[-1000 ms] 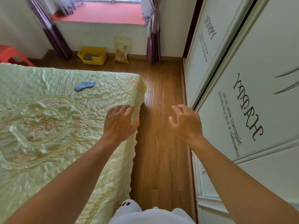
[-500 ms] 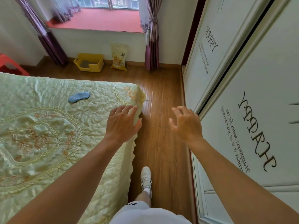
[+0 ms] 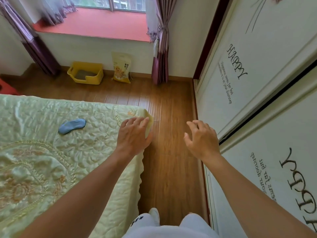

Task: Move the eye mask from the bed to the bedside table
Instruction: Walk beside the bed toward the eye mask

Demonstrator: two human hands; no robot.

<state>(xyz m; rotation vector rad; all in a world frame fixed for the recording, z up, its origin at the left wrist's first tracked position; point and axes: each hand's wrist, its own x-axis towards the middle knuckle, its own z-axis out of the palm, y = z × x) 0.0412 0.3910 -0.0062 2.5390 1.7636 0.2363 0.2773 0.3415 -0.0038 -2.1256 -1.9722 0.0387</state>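
**A:** Between the two outstretched hands lies only bare brown wooden plank floor (image 3: pixel 171 152). How are the fingers set?

**B:** On the left hand (image 3: pixel 133 137) the fingers (image 3: pixel 137 121) are straight and slightly fanned, palm down, holding nothing. They hover over the far corner of the pale green quilted bedspread (image 3: pixel 42 160); I cannot tell whether the palm touches the fabric. The right hand (image 3: pixel 201 140) has its fingers (image 3: pixel 195 125) loosely curled and apart, also empty, above the floor.

**A:** And the thing to be moved?

**B:** The blue, soft oval fabric eye mask (image 3: pixel 72 126) lies flat on the bedspread, well to the left of the left fingertips and about level with them. Neither hand touches it.

**A:** What sits just right of the right fingers?

**B:** The white sliding wardrobe doors (image 3: pixel 257 48), printed with black "HAPPY" lettering, stand close beside that hand.

**A:** Farther out, beyond the fingertips?

**B:** A yellow plastic tray with a cut-out front (image 3: pixel 85 74) stands on the floor by the far wall, and a yellow printed bag (image 3: pixel 121 67) leans upright just to its right. Purple curtains (image 3: pixel 160 54) hang beside a red window ledge (image 3: pixel 96 23). Back toward the wrists, white trousers (image 3: pixel 171 229) and one white shoe (image 3: pixel 154 215) show at the bottom edge.
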